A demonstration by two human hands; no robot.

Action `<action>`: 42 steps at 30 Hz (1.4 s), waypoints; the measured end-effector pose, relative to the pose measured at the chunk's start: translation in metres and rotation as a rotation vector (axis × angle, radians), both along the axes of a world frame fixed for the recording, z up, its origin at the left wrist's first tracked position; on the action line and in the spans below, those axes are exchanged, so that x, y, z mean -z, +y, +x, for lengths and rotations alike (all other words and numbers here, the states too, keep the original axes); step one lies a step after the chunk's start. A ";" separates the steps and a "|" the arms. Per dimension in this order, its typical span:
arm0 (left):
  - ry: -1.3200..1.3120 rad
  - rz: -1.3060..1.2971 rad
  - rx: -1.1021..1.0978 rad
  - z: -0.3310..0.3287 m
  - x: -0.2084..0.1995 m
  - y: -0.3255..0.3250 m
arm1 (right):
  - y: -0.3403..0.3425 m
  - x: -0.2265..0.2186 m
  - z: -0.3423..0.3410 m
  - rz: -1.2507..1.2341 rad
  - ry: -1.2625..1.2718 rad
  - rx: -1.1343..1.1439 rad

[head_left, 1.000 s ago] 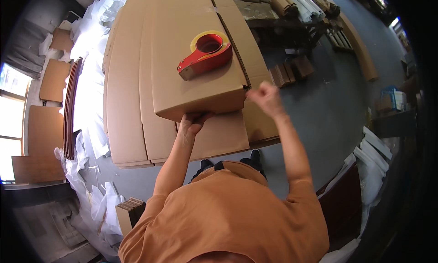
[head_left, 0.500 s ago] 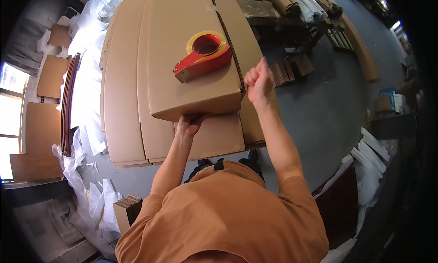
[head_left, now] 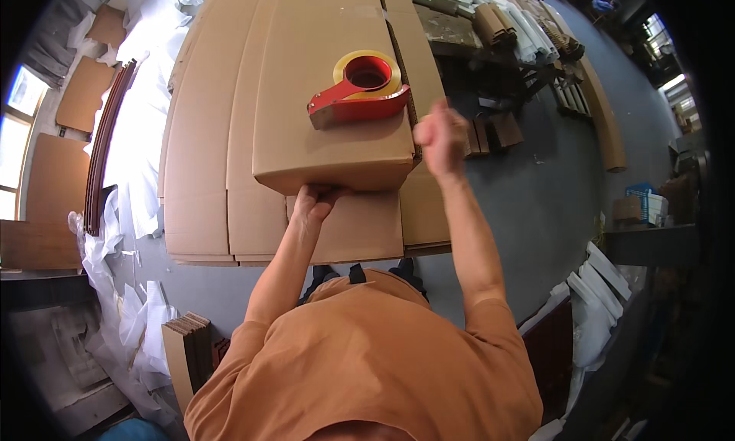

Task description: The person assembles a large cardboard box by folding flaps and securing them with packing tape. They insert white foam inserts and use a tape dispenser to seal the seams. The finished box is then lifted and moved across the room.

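A long closed cardboard box (head_left: 295,146) lies on a stack of flat cardboard (head_left: 200,204), its near end facing me. On top of it rests a red hand-held tape dispenser (head_left: 358,107) with a roll of clear yellowish tape. My left hand (head_left: 312,204) is under the box's near end; its fingers go beneath the lower edge and are partly hidden. Just off the box's near right side, my right hand (head_left: 442,138) is raised in a fist, slightly blurred, with nothing visible in it.
White foam wrapping (head_left: 149,158) and dark red boards (head_left: 112,146) line the left side. Folded cardboard (head_left: 186,357) stands at lower left. Beyond the stack to the right is a dark workbench (head_left: 459,29), with brown blocks (head_left: 501,131) on the floor below.
My right fist stays beside the box's right edge and is now blurred by motion. My left hand keeps its place under the near end. The whole view has shifted slightly.
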State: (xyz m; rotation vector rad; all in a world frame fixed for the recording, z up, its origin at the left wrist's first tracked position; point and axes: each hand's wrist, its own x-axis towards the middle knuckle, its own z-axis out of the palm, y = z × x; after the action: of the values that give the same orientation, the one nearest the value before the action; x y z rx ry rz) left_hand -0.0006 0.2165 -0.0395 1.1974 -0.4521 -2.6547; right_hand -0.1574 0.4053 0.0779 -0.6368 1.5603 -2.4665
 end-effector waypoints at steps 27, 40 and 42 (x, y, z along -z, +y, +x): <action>0.103 -0.026 -0.002 0.005 0.021 -0.004 | 0.074 0.091 0.164 0.657 -0.769 -0.051; -0.027 0.015 0.045 -0.012 0.022 -0.010 | 0.066 0.065 0.126 1.194 0.308 -0.024; 0.044 -0.037 0.013 -0.013 0.020 -0.003 | 0.047 -0.006 0.096 0.770 0.327 0.114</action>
State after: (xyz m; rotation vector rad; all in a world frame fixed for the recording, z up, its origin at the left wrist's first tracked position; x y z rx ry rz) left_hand -0.0134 0.2137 -0.0593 1.1274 -0.5012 -2.6659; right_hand -0.0611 0.4527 0.0843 -0.8267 2.4996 -1.6329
